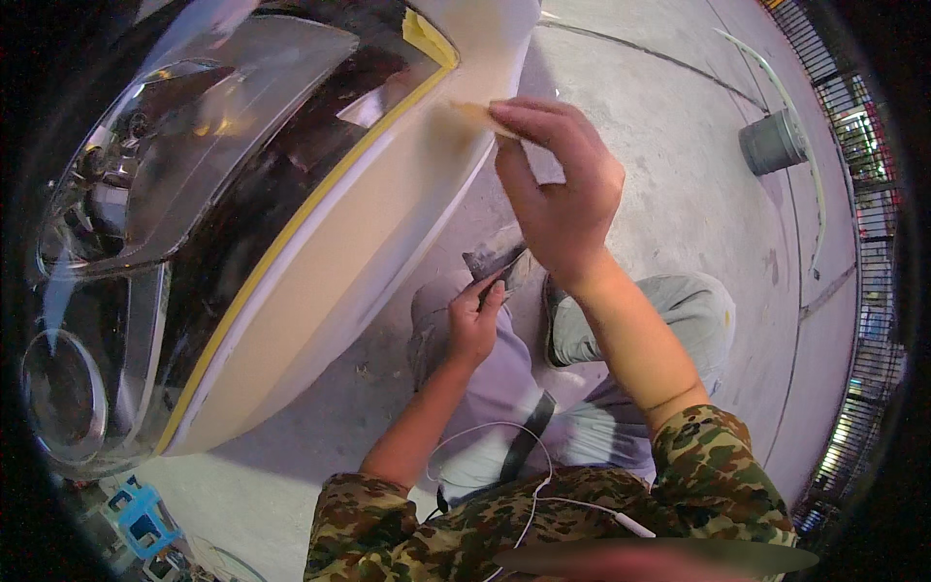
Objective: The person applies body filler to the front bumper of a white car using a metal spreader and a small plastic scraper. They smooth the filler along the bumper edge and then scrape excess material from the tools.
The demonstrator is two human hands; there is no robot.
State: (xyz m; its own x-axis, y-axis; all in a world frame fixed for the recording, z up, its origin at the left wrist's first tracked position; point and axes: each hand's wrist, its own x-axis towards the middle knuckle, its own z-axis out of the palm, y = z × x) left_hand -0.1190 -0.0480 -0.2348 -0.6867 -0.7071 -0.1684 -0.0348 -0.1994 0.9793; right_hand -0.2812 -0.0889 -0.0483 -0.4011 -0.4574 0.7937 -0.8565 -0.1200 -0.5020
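A car's bumper, coated in smooth beige and white, runs diagonally on the left, with yellow masking tape along its upper edge. My right hand is raised at the bumper's far end. Thumb and fingers pinch a thin, flat beige spreader, blurred at its tip; whether it touches the surface I cannot tell. Lower and nearer, my left hand grips a dark grey, smeared flat plate above my knees, beside the bumper's lower edge.
Left of the tape are the dark glossy body and a headlight. A blue plastic object lies at the lower left. On the concrete floor at right stand a grey bucket and a long pale strip, before a barred fence. A white cable hangs over my lap.
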